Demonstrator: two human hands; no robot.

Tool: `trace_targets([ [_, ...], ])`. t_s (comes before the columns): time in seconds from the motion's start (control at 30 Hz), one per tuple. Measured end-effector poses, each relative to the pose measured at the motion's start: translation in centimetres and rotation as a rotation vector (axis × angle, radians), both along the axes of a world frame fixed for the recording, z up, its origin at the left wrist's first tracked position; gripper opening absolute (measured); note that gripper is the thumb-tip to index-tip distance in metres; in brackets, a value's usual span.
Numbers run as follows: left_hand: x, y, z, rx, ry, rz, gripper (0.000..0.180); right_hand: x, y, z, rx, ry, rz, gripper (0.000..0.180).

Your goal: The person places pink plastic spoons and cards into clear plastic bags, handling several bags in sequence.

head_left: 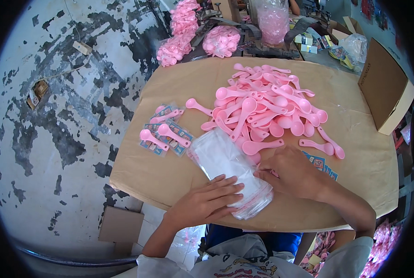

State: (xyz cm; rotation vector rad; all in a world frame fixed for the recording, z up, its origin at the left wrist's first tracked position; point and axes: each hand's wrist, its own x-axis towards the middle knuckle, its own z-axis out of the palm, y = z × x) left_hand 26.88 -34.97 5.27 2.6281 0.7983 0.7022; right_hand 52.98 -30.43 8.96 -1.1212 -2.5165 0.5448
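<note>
A stack of clear plastic bags (pixel 221 155) lies slantwise near the table's front edge. My left hand (pixel 211 199) rests flat on its near left part, fingers stretched out. At the stack's right edge my right hand (pixel 288 173) is closed, thumb and fingers pinched together against the bags. A bit of pink shows beneath that hand; what the fingers hold is hidden. Just beyond the stack rises a heap of pink measuring spoons (pixel 262 106). Blue printed cards (pixel 316 161) lie partly behind my right hand. Left of the stack, pink spoons (pixel 170 133) lie on clear-wrapped blue cards (pixel 176 127).
Brown paper covers the table (pixel 151 185). An open cardboard box (pixel 385 88) stands at the far right edge. Bundles of pink spoons (pixel 221 41) and a filled clear bag (pixel 272 23) sit beyond the table. A peeling wall (pixel 54 116) is at the left.
</note>
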Motion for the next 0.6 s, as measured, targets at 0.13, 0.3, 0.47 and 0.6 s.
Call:
trace_targets([
  [0.13,0.3,0.2,0.0,0.02,0.001,-0.012,0.028,0.7,0.1,-0.4,0.231,0.117,0.013,0.01],
  [0.3,0.3,0.6,0.4,-0.031,0.067,-0.008,0.033,2.3,0.3,2.7,0.098,0.129,-0.146,0.01],
  [0.47,6.5,1.3,3.9,-0.45,-0.324,-0.063,0.041,3.0,-2.0,5.3,0.554,0.051,-0.141,0.013],
  [0.6,10.6,4.9,5.3,-1.176,-0.73,-0.048,0.047,4.6,-2.7,6.0,0.482,0.178,-0.045,0.021],
])
